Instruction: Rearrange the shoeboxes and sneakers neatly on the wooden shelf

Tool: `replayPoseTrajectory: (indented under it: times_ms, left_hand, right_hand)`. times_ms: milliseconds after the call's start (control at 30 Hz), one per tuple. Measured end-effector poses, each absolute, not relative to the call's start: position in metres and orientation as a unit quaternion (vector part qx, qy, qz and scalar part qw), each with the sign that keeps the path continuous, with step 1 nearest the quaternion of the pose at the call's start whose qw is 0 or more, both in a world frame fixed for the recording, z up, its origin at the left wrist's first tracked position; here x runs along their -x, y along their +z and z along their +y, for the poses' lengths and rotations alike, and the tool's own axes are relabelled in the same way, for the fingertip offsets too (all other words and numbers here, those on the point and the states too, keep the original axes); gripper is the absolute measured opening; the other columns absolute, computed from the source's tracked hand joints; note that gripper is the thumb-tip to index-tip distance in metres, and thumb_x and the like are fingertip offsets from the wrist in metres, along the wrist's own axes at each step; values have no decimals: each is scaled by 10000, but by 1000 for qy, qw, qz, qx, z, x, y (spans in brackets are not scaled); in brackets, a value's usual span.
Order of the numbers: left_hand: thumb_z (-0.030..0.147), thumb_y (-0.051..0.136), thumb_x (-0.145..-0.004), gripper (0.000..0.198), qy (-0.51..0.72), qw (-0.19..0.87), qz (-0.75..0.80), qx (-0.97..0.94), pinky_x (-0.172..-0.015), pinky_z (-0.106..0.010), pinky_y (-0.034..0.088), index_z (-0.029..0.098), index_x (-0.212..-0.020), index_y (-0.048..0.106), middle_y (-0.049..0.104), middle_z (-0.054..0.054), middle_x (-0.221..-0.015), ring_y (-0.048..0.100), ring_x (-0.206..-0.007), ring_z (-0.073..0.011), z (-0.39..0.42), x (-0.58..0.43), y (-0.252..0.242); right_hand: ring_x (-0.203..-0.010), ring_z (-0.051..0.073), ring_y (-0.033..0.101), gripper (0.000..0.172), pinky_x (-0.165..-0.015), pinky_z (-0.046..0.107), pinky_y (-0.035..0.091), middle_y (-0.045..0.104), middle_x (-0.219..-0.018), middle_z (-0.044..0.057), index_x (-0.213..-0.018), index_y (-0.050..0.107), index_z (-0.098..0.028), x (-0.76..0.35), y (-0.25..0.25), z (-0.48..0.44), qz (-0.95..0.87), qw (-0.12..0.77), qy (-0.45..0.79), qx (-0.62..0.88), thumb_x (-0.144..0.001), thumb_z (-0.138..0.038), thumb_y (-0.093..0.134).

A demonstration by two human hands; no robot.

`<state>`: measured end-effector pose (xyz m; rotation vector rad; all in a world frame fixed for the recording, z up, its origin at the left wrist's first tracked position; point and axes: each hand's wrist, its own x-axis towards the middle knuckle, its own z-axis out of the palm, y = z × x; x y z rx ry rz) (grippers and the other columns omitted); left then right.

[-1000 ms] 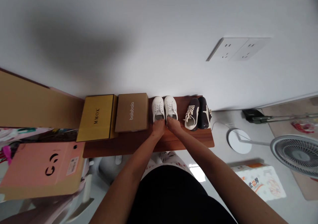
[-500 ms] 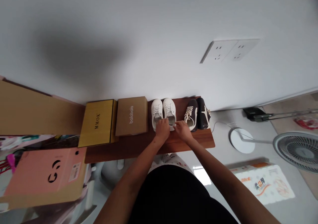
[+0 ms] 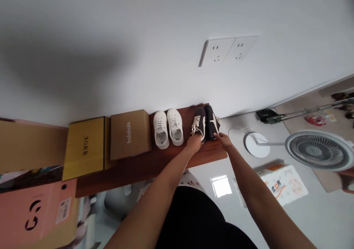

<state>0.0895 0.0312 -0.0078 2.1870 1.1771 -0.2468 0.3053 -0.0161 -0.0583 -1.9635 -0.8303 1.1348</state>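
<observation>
My left hand (image 3: 194,143) is closed at the heel of a dark sneaker (image 3: 199,121) with cream laces and a cream side stripe. My right hand (image 3: 223,140) grips the heel end of the matching dark sneaker (image 3: 211,122), which is tipped so its striped side faces up. Both dark sneakers sit side by side at the right end of a reddish-brown wooden shelf (image 3: 171,160), toes toward the wall. To their left, apart from my hands, a white sneaker (image 3: 160,129) and its mate, another white sneaker (image 3: 175,126), stand together.
Left of the shoes stand a brown shoebox (image 3: 131,134) and a yellow box (image 3: 85,146). A pink box (image 3: 35,212) is at lower left. On the floor to the right are a white-based fan (image 3: 315,150) and a white printed package (image 3: 286,184). Wall sockets (image 3: 228,52) are above.
My left hand has left the white sneakers and moved right to the left dark sneaker. My right hand has moved right to the other dark one. The view has shifted right.
</observation>
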Motion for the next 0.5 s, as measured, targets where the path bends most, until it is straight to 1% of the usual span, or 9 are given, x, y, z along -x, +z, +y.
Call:
replayPoseTrajectory:
  times_ms: [67,133,233,367,500]
  left_hand:
    - [339,582,-948,274,-109,332,445,-825,-962,-357,490,180,-1171,592,657,-127,-1214,618,-1161,-248,35,-90,-7]
    - [343,563,-957,263,-115,341,445,-820,-950,-345,496,201,-1176,593,664,-108,-1220,628,-1150,-237,37,-90,-6]
    - [327,537,-966,261,-119,337,442,-823,-947,-342,498,206,-1191,590,666,-108,-1233,637,-1141,-233,39,-89,-2]
    - [300,537,-960,295,-136,306,443,-831,-957,-369,497,184,-1227,586,678,-139,-1199,651,-1128,-252,41,-93,7]
    - [261,545,-953,326,-157,272,458,-831,-974,-397,492,139,-1249,602,705,-185,-1087,661,-1120,-280,43,-103,16]
  right_hand:
    - [-719,181,602,560,-706,288,469,638,-658,0,-721,621,-184,-306,-55,-14,-349,353,450,742,-614,-724,723]
    - [-703,175,590,572,-684,283,462,645,-672,-3,-766,626,-183,-307,-51,-10,-383,350,451,726,-619,-728,721]
    - [-683,172,579,540,-655,276,440,652,-685,-9,-788,615,-195,-307,-44,-4,-458,310,401,730,-674,-718,689]
    - [-666,188,584,404,-614,269,378,637,-648,6,-744,589,-222,-302,-31,3,-552,187,249,773,-791,-619,644]
    - [-709,223,624,284,-630,284,360,688,-725,49,-861,646,-236,-292,-20,8,-625,56,139,766,-866,-518,611]
